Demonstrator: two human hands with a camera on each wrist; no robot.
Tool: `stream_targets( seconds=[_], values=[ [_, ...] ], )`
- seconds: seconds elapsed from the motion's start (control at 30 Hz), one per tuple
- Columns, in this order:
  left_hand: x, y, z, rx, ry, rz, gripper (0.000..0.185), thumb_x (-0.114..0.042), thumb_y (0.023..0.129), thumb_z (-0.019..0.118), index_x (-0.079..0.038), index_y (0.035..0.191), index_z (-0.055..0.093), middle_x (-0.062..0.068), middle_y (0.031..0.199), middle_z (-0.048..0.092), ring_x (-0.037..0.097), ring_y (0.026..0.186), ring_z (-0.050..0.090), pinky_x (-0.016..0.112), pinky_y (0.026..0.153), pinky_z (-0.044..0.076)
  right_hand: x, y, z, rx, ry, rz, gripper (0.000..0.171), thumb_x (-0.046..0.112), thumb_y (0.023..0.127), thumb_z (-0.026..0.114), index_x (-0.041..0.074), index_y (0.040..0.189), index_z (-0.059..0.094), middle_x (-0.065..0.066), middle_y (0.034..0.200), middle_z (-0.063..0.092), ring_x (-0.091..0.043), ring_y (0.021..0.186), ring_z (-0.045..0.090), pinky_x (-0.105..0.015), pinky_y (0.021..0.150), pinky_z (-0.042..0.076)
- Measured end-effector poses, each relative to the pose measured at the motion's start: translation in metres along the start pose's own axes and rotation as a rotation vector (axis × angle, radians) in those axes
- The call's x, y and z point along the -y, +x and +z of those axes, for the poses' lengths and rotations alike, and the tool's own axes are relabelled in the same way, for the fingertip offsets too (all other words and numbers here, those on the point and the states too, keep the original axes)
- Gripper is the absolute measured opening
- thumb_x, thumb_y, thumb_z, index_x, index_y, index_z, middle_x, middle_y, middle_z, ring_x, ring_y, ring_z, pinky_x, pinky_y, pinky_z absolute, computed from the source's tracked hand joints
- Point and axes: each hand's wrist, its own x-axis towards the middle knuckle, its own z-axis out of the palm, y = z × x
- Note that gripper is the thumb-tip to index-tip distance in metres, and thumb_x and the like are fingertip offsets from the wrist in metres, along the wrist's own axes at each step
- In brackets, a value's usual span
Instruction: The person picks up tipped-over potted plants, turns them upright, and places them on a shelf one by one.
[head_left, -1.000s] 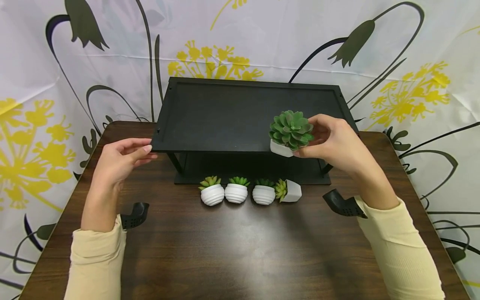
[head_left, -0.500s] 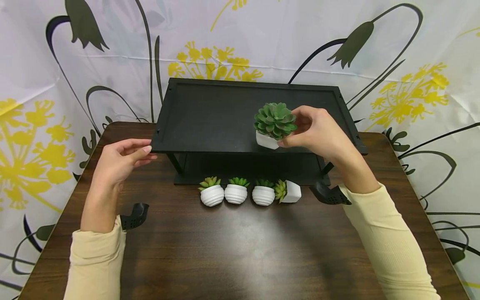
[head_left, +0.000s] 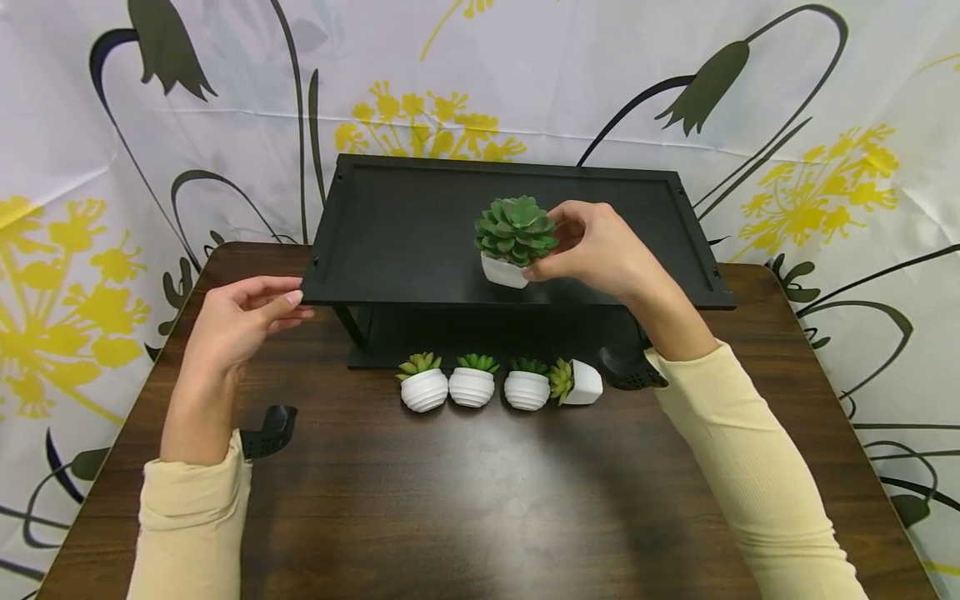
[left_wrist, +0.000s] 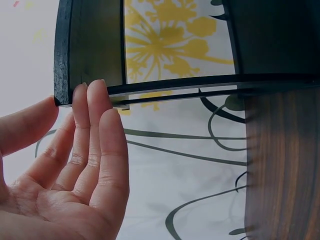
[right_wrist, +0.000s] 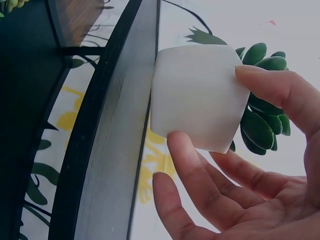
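Note:
My right hand holds a potted succulent by its white pot, thumb on one side and fingertips on the other. The plant is upright over the front middle of the black shelf; whether its base touches the surface I cannot tell. At the shelf's front left corner, my left hand pinches the edge, with the thumb at the outer side and fingertips underneath. Before the lower tier stand white ribbed pots with small succulents: a left one, a middle one and a right one.
A small succulent in a smooth white pot lies on its side at the row's right end. The shelf stands at the back of a dark wooden table. Behind it hangs a floral curtain. Black wrist mounts jut from both sleeves.
My right hand has carried the potted succulent leftward over the shelf, from its right part towards the middle. The left hand and the row of small pots have stayed put.

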Motion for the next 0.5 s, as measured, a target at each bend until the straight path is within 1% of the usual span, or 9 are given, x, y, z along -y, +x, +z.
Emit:
stream_targets(
  seconds=[0.03, 0.2, 0.5],
  values=[
    [0.000, 0.000, 0.000, 0.000, -0.010, 0.000, 0.012, -0.004, 0.085, 0.062, -0.005, 0.097, 0.062, -0.010, 0.074, 0.066, 0.005, 0.065, 0.065, 0.015, 0.062, 0.053, 0.001, 0.002, 0.001, 0.005, 0.001, 0.004, 0.049, 0.012, 0.066, 0.080, 0.005, 0.109, 0.057, -0.010, 0.094, 0.062, -0.018, 0.086, 0.057, -0.035, 0.079, 0.046],
    [0.000, 0.001, 0.000, 0.004, 0.024, 0.007, 0.012, -0.004, 0.086, 0.062, -0.004, 0.098, 0.060, -0.011, 0.072, 0.066, 0.004, 0.065, 0.065, 0.014, 0.062, 0.053, 0.007, 0.009, 0.007, 0.028, 0.020, 0.005, 0.050, 0.012, 0.066, 0.080, 0.006, 0.110, 0.057, -0.010, 0.095, 0.062, -0.018, 0.088, 0.057, -0.035, 0.078, 0.047],
    [0.000, 0.001, 0.000, 0.010, 0.040, 0.014, 0.013, -0.005, 0.087, 0.061, -0.002, 0.100, 0.059, -0.011, 0.071, 0.066, 0.004, 0.065, 0.065, 0.014, 0.061, 0.053, 0.013, 0.022, 0.021, 0.074, 0.072, -0.004, 0.049, 0.010, 0.066, 0.080, 0.004, 0.108, 0.056, -0.012, 0.093, 0.062, -0.019, 0.087, 0.057, -0.034, 0.080, 0.048]
  ],
)
